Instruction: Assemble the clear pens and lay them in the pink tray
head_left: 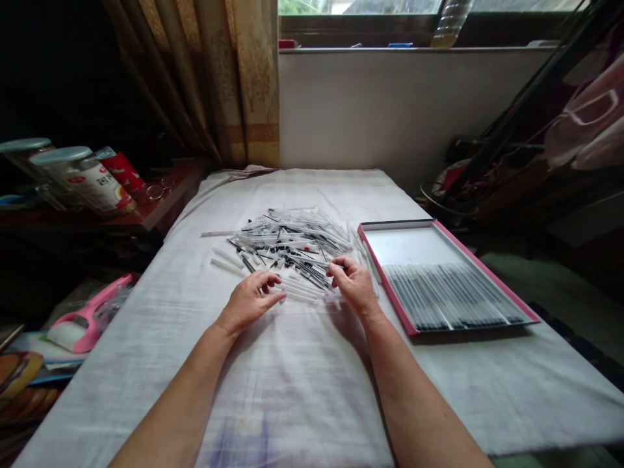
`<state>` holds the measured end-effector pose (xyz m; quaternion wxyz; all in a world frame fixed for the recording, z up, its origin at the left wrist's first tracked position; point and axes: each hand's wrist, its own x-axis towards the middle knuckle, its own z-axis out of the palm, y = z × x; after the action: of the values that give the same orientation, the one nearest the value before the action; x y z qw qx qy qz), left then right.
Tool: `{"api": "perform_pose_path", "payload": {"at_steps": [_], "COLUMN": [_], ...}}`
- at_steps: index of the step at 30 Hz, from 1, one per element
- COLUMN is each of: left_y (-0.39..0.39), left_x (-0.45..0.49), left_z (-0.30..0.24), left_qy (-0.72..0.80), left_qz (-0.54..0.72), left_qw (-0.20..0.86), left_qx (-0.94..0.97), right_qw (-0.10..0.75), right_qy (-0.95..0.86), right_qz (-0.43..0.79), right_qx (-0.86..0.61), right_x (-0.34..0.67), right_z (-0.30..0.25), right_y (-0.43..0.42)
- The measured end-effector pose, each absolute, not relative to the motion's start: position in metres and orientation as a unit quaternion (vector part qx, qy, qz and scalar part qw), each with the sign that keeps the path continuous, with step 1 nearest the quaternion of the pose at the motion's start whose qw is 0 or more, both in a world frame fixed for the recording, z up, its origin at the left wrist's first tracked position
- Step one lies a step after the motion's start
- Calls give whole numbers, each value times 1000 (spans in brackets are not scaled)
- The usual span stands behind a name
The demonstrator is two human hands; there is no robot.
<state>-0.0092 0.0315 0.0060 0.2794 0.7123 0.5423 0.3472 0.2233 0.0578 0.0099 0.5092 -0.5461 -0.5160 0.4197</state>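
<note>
On the white cloth lies a loose pile of pen parts [292, 234]: clear tubes, thin dark refills and small black pieces. My left hand [251, 296] is at the pile's near left edge, its thumb and fingers apart with nothing visible between them. Several clear tubes [299, 289] lie between my two hands. At the pile's near right side, my right hand [353, 283] pinches a slim pen [316, 263] between thumb and fingers; part of it is hidden by the fingers. Close by on the right stands a shallow pink-edged box [397, 296] holding a row of pens [448, 296].
A cloth-covered table [302, 390] fills the middle. To the left, a dark side table [160, 208] carries lidded jars [92, 185] and a red can [119, 169]. Pink-handled scissors [90, 318] lie lower left. A curtain [244, 84] and wall [351, 110] stand behind.
</note>
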Motion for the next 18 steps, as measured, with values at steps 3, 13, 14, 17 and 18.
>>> {"api": "perform_pose_path", "payload": {"at_steps": [3,13,14,17,18], "left_y": [26,28,29,29,30], "left_x": [-5,-6,-7,-8,-8], "left_z": [8,4,4,5,5], "left_qy": [565,600,605,611,611], "left_qz": [258,298,301,307,309], "left_qw": [191,197,199,195,194], "left_qx": [760,716,710,703,702], "right_qw": [512,506,503,493,489], "right_qy": [-512,-513,-514,-519,-520], "right_qz": [432,475,477,480,481], "right_qx": [-538,-506,-505,-508,-509], "right_x": [223,227,228,227,227], "right_z": [10,18,19,20,20], "right_y": [57,56,56,55,55]}}
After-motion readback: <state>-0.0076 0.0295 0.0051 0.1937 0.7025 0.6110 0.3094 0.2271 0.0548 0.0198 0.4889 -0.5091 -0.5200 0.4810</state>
